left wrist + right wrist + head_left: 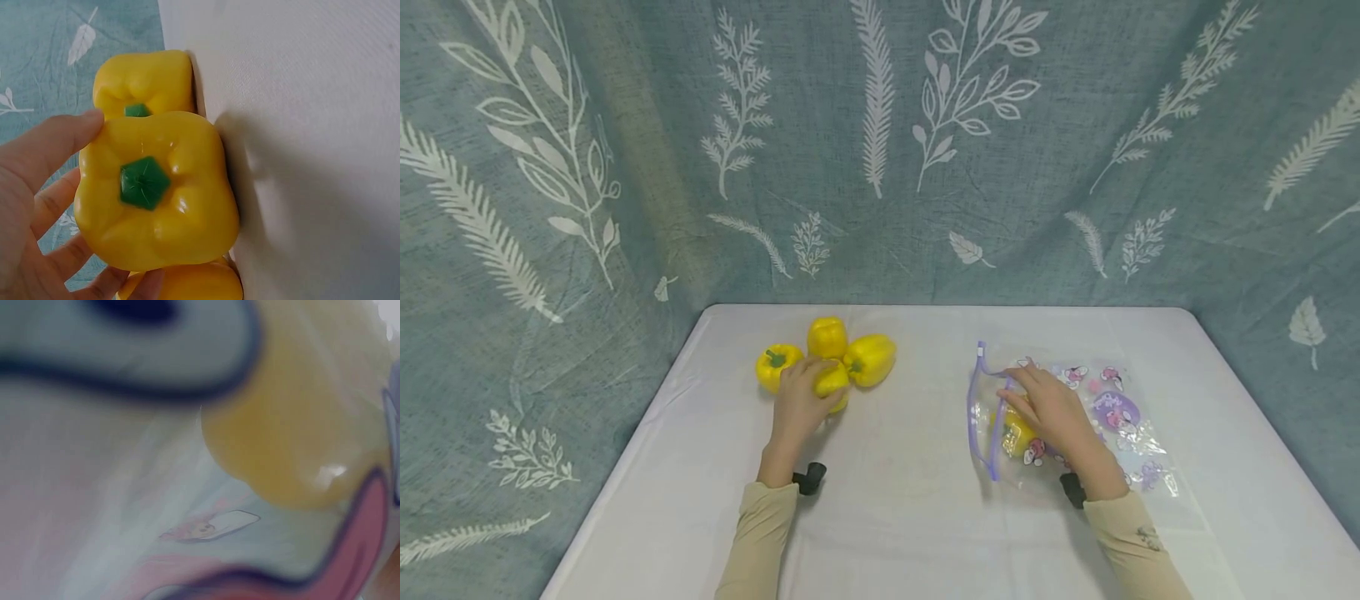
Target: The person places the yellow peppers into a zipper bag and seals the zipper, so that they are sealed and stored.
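Note:
My left hand [800, 406] grips a yellow bell pepper [159, 194] with a green stem, thumb on one side and fingers spread round the other. Close about it sit more yellow peppers: one at the left [777, 367], one behind [827, 337] and one lying tilted at the right [870, 360]. Over at the right, a clear zip bag [1138, 442] with a purple zip edge and cartoon prints lies on its side. My right hand [1054, 408] holds its upper film near the mouth. Inside is a yellow pepper [1017, 435], seen blurred through film in the right wrist view.
A white cloth covers the table [910, 517]. Behind it and along the sides hangs a blue-green curtain [850, 250] with white leaf patterns. The bag's zip mouth faces left, toward the group of peppers.

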`<state>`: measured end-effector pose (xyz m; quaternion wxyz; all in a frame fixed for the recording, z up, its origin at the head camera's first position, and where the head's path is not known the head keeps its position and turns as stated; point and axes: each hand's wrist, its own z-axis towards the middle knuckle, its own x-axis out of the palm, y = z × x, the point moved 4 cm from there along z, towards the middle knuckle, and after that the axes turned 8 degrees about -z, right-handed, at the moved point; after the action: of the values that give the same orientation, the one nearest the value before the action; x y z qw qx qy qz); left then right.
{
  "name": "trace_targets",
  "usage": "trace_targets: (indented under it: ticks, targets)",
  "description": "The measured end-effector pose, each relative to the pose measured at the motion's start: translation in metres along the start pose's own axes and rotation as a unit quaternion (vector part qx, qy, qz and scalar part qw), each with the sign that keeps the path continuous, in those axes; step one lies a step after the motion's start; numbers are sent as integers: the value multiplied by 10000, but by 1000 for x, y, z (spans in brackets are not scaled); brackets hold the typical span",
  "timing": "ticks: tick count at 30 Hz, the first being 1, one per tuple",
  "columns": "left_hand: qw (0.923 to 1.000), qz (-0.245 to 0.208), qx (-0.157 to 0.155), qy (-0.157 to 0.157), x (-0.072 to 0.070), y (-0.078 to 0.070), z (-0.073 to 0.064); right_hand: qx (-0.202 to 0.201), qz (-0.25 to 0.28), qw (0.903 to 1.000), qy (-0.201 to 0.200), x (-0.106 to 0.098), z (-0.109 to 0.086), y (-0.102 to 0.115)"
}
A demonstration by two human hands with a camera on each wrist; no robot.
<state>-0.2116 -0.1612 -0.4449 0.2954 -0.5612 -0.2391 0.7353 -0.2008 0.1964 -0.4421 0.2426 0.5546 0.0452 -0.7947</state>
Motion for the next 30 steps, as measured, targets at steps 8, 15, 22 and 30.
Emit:
trace_targets:
  ticks: [8,15,22,30]
  targets:
    - [9997,-108,-179,149,0,2,2,33,10,10000,40,-2,2,2]
    - [9979,-343,-502,204,-1,2,2,-24,4,10000,-29,-3,3,3]
    - [9959,-479,-712,273,-4,2,2,-21,62,10000,-56,-4,3,5]
    - [9957,-606,-639,285,-15,-4,4,-28,53,10000,-52,-5,4,5]
